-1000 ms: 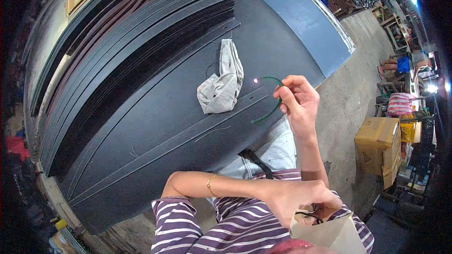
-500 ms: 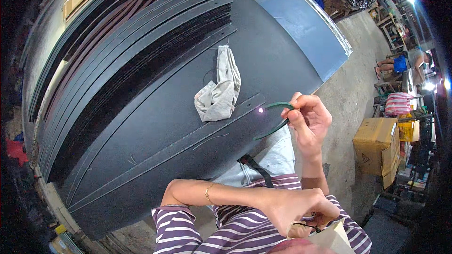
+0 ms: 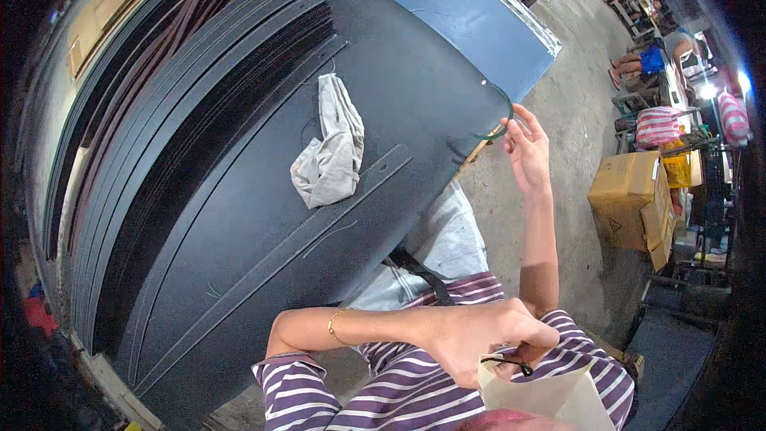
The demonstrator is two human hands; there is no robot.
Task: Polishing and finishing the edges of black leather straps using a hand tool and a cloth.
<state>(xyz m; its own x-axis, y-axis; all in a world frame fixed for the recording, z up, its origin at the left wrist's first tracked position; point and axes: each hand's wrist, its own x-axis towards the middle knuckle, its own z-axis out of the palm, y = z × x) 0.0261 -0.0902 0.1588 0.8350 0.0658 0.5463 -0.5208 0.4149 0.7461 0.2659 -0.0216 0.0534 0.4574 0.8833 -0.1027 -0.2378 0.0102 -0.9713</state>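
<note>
My right hand is raised over the table's right edge. Its fingertips pinch a thin dark green curved band, with a small bright spot at its far end. Close to my chest, my left hand is curled shut beside a cream-coloured folded piece and a thin black loop. What its fingers grip is hidden. A crumpled grey cloth lies on the black tabletop. Just nearer to me, a long black stitched strap lies flat, a loose thread beside it.
Stacks of long black straps fill the table's left side, with dark brown ones among them. A blue-grey sheet covers the far right corner. Cardboard boxes stand on the concrete floor at right. A seated person is farther back.
My right hand has moved up and away from me with the green band, from over the near strap to the table's right edge. My left hand stays near my chest.
</note>
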